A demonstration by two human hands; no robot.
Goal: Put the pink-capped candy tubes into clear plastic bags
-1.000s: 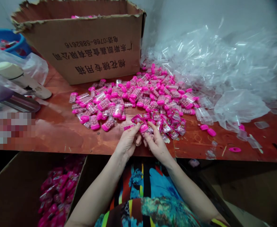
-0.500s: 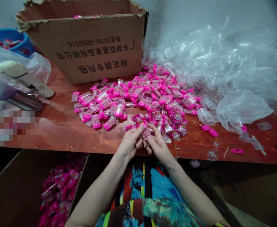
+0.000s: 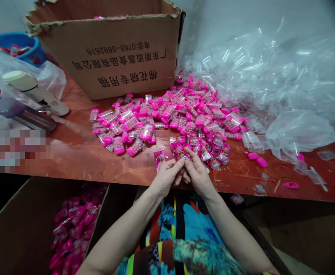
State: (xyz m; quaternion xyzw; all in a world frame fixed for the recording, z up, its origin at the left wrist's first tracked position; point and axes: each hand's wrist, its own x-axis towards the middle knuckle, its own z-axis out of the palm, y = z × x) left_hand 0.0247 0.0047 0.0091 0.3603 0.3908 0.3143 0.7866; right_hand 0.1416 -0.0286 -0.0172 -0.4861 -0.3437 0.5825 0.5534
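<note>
"Is the left hand (image 3: 165, 178) or right hand (image 3: 198, 175) holding anything?"
"Can't tell; their fingertips meet."
"Where's the pink packet (image 3: 179, 149)?"
"Just beyond them, by the right index finger (small bottles (image 3: 131, 123) lie heaped farther out)."

My left hand (image 3: 166, 176) and right hand (image 3: 198, 175) meet just below centre, thumbs close together, beside pink packets (image 3: 204, 149). Beyond lie pink-capped bottles (image 3: 131, 123); a cardboard box (image 3: 127, 61) stands upper left, clear plastic (image 3: 273, 72) upper right.
</note>
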